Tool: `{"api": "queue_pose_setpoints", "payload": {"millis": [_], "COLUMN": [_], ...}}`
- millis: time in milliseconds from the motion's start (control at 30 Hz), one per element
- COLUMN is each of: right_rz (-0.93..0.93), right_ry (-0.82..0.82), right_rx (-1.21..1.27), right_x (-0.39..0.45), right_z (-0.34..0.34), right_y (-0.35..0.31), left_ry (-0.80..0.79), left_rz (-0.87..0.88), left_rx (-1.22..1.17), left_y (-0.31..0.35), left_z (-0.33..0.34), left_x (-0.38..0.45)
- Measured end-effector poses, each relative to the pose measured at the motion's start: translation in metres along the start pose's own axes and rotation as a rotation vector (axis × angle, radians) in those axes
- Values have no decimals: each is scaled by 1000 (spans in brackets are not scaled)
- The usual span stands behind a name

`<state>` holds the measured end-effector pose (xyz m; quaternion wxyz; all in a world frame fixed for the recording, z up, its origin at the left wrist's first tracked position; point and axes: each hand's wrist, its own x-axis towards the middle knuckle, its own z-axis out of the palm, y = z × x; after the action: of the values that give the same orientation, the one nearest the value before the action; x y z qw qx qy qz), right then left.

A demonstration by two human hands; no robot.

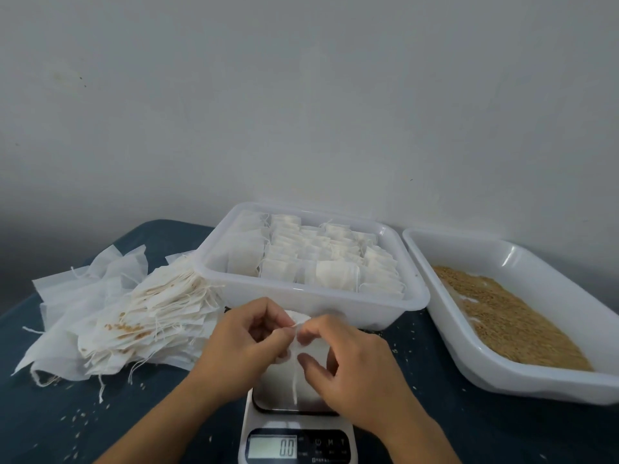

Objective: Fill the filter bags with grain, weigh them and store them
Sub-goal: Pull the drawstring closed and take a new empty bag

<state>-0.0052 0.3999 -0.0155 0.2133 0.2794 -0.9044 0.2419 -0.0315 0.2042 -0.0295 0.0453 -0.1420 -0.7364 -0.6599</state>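
Both hands hold one white filter bag just above the kitchen scale, whose display reads 0.0. My left hand pinches the bag's top edge from the left. My right hand pinches the same edge from the right, its fingers curled over the bag. The bag's drawstring hangs down over the steel scale plate. A heap of flat filter bags lies to the left. Filled bags stand in rows inside a clear storage tray behind the hands. Brown grain lies in a white tray at the right.
Everything sits on a dark blue table against a pale wall. Loose grains are scattered on the table near the scale and the bag heap. The two trays stand close together at the back right.
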Motion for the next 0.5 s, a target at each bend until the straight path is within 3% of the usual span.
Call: {"api": "queue_pose_setpoints", "payload": {"millis": [67, 200, 300, 500], "right_rz": [-14, -29, -65, 13], "right_ry": [-35, -65, -82, -15], "right_rx": [-20, -4, 15, 326], "right_x": [0, 0, 0, -1], "right_z": [0, 1, 1, -1], "right_y": [0, -2, -3, 3], "left_ry": [-52, -8, -32, -362], "left_rz": [-22, 17, 44, -30], "left_rx": [-46, 90, 12, -180], "left_y": [0, -1, 2, 8], "left_z": [2, 0, -4, -9], "left_x": [-1, 0, 0, -5]}}
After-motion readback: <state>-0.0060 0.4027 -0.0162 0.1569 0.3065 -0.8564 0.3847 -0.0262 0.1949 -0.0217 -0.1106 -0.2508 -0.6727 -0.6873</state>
